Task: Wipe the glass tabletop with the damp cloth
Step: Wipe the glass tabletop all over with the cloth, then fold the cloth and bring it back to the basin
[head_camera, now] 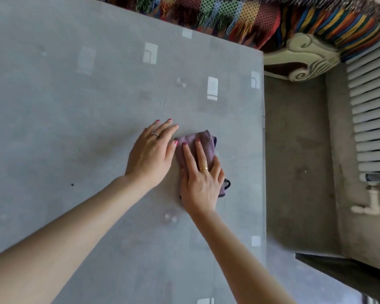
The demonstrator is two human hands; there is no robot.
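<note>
The right hand (201, 183) lies flat and spread on the cloth (203, 142), palm down, fingers straight and slightly apart, pressing it to the desk (75, 106) rather than gripping it; a gold ring sits on one finger. The cloth is a folded mauve pad with a dark edge showing at its right side and near the wrist, lying near the right edge of the glass top. The left hand (150, 154) rests flat and open on the bare glass just beside the cloth, fingers extended, its thumb tip touching the cloth's left edge; it holds nothing and wears a thin ring. Both hands have pink nails, and both forearms are bare

The desk top is pale grey and glossy, with bright rectangular reflections scattered over it and a small dark speck left of the left forearm. No writing or label can be read anywhere

Past the desk's far edge hangs a striped, fringed throw (228, 16) over a carved cream frame (305, 60). To the right, a white radiator (373, 110) stands above a concrete floor (298, 150)
</note>
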